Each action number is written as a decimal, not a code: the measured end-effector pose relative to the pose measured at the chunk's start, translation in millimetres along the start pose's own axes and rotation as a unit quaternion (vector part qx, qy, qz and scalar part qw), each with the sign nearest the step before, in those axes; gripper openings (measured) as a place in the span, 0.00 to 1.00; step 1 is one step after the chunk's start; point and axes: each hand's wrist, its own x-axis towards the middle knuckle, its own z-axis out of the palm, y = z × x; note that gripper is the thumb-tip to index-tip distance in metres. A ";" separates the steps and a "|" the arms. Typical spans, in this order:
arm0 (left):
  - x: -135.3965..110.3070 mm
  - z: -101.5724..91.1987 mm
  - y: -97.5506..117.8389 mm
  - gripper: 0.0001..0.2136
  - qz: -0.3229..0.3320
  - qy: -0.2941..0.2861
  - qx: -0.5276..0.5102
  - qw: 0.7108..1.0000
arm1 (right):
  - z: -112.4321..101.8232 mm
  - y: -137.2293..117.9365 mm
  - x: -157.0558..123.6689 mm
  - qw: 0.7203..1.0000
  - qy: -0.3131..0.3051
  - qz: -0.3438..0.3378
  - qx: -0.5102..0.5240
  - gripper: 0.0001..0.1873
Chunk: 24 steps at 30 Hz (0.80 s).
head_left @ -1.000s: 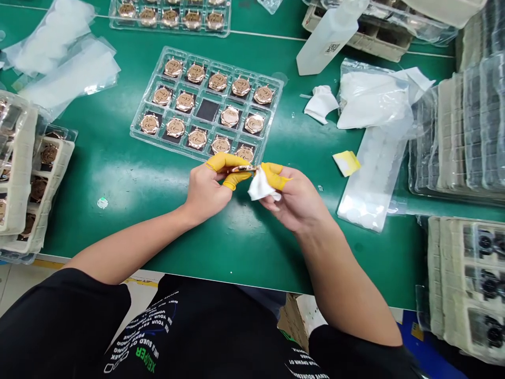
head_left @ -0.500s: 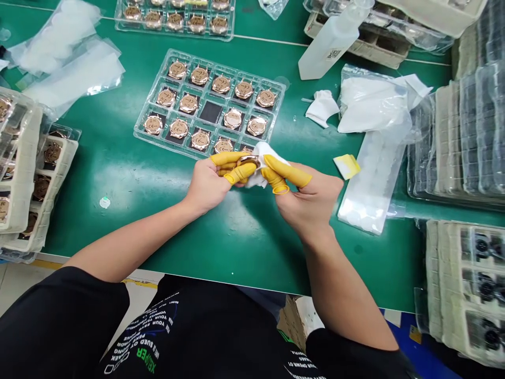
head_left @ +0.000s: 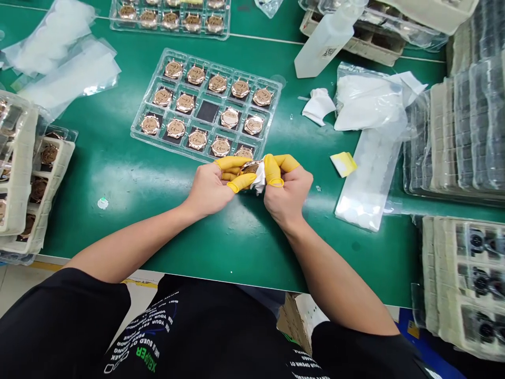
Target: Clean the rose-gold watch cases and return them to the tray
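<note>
My left hand (head_left: 211, 185), with yellow finger cots, pinches a rose-gold watch case (head_left: 249, 168) just in front of the clear plastic tray (head_left: 276, 92). My right hand (head_left: 286, 192), also in yellow cots, is curled around a small white cloth (head_left: 259, 182) and presses it against the case. The two hands touch over the green table. The tray holds several rose-gold watch cases (head_left: 218, 83), with one dark pocket (head_left: 207, 111) bare in its middle row.
A second tray of cases (head_left: 169, 18) lies at the far edge. Stacked trays (head_left: 23, 173) stand left, more stacks (head_left: 461, 131) right. Plastic bags (head_left: 67, 68), a white bottle (head_left: 325, 45), white wipes (head_left: 319, 105), a bagged pack (head_left: 371, 168) and a yellow scrap (head_left: 344, 163) lie around.
My right hand turned and closed in against the left, bunching the cloth onto the case; earlier it held the cloth out beside the case with fingers more extended.
</note>
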 end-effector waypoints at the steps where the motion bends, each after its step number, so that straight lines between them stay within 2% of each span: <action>1: 1.0 0.2 -0.5 0.19 -0.003 0.003 -0.004 1.000 | -1.7 0.7 0.8 1.000 -0.011 -0.005 -0.005 0.16; 3: 2.2 0.9 -1.6 0.17 -0.004 0.005 -0.011 1.000 | -6.9 4.2 3.3 0.994 -0.032 -0.073 -0.072 0.12; 5: 1.1 1.5 -2.6 0.15 0.010 0.010 -0.001 1.000 | -10.4 8.5 5.1 0.975 -0.039 -0.150 -0.157 0.09; 6: -0.4 1.5 -3.0 0.14 0.025 0.013 0.015 0.999 | -10.4 10.1 5.2 0.968 -0.037 -0.169 -0.183 0.09; 8: -4.3 0.0 -3.1 0.13 0.074 0.021 0.077 0.994 | -6.3 10.7 3.2 0.969 -0.036 -0.157 -0.186 0.09; 9: -6.1 -1.5 -2.7 0.13 0.110 0.025 0.124 0.986 | -2.9 9.5 1.6 0.977 -0.040 -0.127 -0.167 0.09; 11: -8.0 -5.7 -0.7 0.12 0.190 0.028 0.230 0.954 | 3.3 4.1 -1.2 0.994 -0.071 -0.011 -0.079 0.12; 12: -7.9 -7.8 0.8 0.12 0.225 0.027 0.277 0.934 | 4.8 0.3 -1.8 0.994 -0.092 0.056 -0.028 0.13; 14: -5.5 -11.1 3.7 0.11 0.262 0.030 0.336 0.904 | 2.5 -7.8 -0.6 0.970 -0.150 0.173 0.078 0.16; 16: -0.8 -12.5 5.6 0.10 0.238 0.051 0.333 0.911 | -6.0 -14.0 3.4 0.944 -0.175 0.229 0.160 0.18; 17: 2.1 -12.6 5.7 0.09 0.209 0.063 0.303 0.928 | -11.5 -15.7 6.0 0.945 -0.157 0.228 0.175 0.18; 19: 8.2 -12.1 4.5 0.09 0.147 0.075 0.201 0.966 | -22.0 -15.9 10.9 0.970 -0.074 0.174 0.152 0.18; 21: 13.1 -11.4 2.4 0.11 0.106 0.069 0.096 0.987 | -28.2 -12.6 13.5 0.996 0.009 0.067 0.060 0.16; 24: 14.5 -9.0 1.3 0.16 0.067 0.052 0.022 0.996 | -26.6 -6.7 11.8 0.999 0.030 -0.030 -0.032 0.14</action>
